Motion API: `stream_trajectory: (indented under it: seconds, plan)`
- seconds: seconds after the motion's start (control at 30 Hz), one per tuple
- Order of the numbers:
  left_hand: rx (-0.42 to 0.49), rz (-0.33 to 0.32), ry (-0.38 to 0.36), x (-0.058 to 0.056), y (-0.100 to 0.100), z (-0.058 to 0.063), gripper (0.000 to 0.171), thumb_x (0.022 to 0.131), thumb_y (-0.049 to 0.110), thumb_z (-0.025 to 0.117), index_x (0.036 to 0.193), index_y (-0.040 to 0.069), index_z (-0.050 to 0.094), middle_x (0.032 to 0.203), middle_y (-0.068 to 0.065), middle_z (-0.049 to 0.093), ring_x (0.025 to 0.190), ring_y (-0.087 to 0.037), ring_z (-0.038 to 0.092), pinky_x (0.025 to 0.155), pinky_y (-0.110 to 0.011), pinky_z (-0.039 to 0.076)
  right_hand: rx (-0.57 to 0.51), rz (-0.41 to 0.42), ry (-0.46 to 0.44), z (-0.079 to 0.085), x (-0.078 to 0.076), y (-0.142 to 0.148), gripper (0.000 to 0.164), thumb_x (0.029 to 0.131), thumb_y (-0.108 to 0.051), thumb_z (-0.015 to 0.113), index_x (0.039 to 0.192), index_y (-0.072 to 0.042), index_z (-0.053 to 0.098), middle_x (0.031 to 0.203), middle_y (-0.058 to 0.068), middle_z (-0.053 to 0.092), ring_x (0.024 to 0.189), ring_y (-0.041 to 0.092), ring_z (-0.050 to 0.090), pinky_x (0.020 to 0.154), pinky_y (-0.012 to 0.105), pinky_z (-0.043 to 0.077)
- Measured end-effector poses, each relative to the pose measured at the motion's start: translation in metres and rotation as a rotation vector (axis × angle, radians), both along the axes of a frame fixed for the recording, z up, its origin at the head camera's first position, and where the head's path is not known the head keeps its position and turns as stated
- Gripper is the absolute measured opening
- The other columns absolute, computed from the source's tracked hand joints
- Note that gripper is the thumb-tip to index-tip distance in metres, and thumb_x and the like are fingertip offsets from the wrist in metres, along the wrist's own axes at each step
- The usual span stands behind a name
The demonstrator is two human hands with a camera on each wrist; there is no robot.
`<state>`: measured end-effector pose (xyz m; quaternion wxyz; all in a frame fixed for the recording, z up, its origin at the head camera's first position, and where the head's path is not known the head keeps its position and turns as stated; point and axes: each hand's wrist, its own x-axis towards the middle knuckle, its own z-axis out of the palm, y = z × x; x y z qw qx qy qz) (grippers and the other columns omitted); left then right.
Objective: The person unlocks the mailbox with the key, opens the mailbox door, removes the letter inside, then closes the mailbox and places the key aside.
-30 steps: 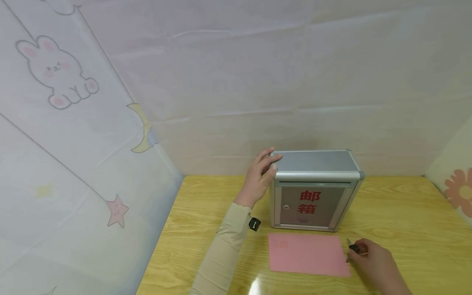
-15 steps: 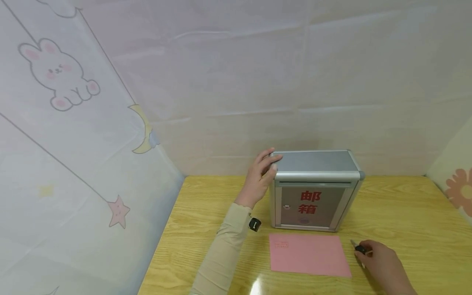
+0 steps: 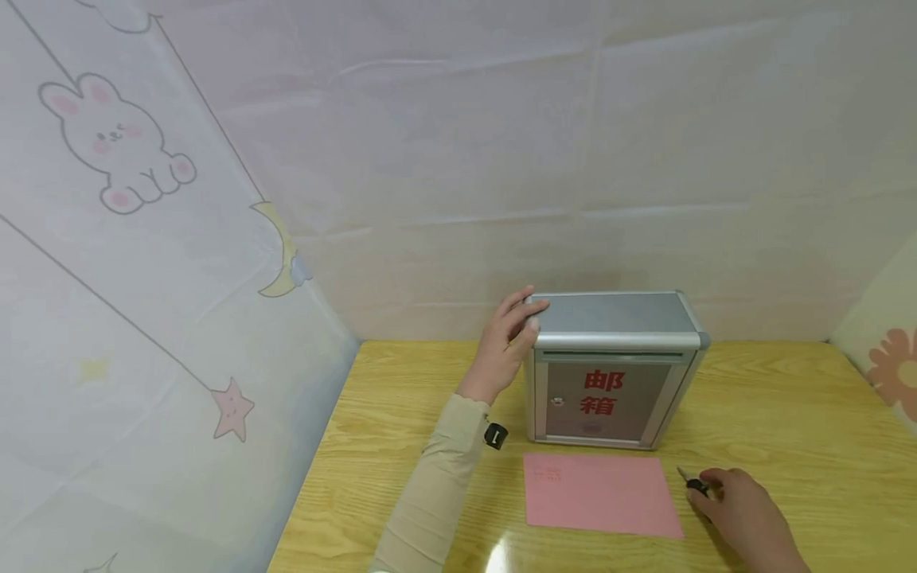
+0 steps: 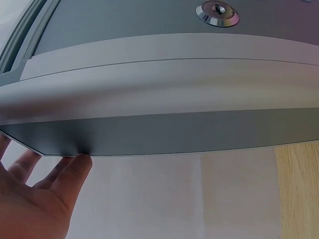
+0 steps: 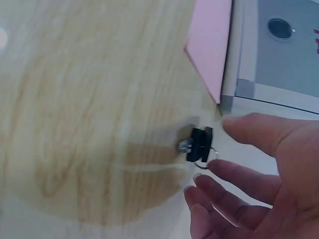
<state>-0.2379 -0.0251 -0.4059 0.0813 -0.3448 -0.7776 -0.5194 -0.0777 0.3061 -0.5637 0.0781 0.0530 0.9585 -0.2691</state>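
Note:
A grey metal mailbox (image 3: 616, 314) with red characters on its front stands upright on the table. My left hand (image 3: 500, 346) rests on its top left corner, fingers spread and relaxed. In the left wrist view, fingertips (image 4: 82, 158) touch the box's top panel. A pink envelope (image 3: 602, 495) lies flat in front of the box. Right of the envelope, my right hand (image 3: 745, 509) is at a small bunch of keys (image 3: 696, 486) with black heads. The right wrist view shows thumb and fingers apart around the keys (image 5: 200, 144), one fingertip by the key ring.
The mailbox door carries a round lock (image 3: 556, 402), and a slot runs above the door. A black tag (image 3: 495, 435) hangs near my left cuff. The wooden table (image 3: 809, 414) ends at a pale fabric backdrop (image 3: 458, 239) behind the box.
My right hand has moved slightly right with the keys, away from the envelope's edge, and its fingers have loosened from them. The left hand, mailbox and envelope stay in place.

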Motion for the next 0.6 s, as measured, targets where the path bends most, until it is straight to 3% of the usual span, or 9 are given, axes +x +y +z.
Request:
stream_trajectory:
  seconds: [0.17,0.3,0.43,0.6]
  plan:
    - [-0.007,-0.002,-0.009,0.002,0.002,0.0,0.044,0.102,0.039,0.041,0.14,0.02,0.051,0.153,0.012,0.025,0.139,-0.015,0.028,0.105,-0.032,0.036,0.037,-0.038,0.103,0.008,0.011,-0.003,0.055,0.092,-0.039,0.061,0.107,0.015,0.062,0.1,0.031,0.059,0.088,0.046,0.058,0.067,0.053,0.049]
    - [-0.018,0.005,-0.008,0.002,0.002,-0.001,0.044,0.103,0.04,0.039,0.141,0.02,0.05,0.154,0.013,0.023,0.139,-0.017,0.028,0.104,-0.036,0.037,0.01,-0.047,0.185,0.019,0.02,-0.015,0.05,0.096,-0.034,0.057,0.109,0.014,0.061,0.102,0.031,0.058,0.087,0.044,0.058,0.065,0.052,0.05]
    - [-0.022,0.015,-0.016,0.004,0.001,-0.001,0.045,0.103,0.041,0.038,0.142,0.02,0.048,0.154,0.014,0.021,0.139,-0.01,0.025,0.105,-0.037,0.037,-0.024,-0.042,0.233,0.031,0.026,-0.032,0.047,0.097,-0.032,0.055,0.112,0.012,0.062,0.106,0.03,0.058,0.088,0.042,0.059,0.064,0.051,0.051]
    - [-0.014,0.033,-0.004,0.005,0.001,-0.004,0.051,0.103,0.046,0.034,0.146,0.021,0.043,0.156,0.013,0.017,0.14,-0.009,0.022,0.106,-0.038,0.035,-0.03,-0.021,0.308,0.044,0.029,-0.052,0.047,0.098,-0.036,0.053,0.115,0.007,0.061,0.114,0.029,0.055,0.095,0.046,0.055,0.07,0.056,0.048]
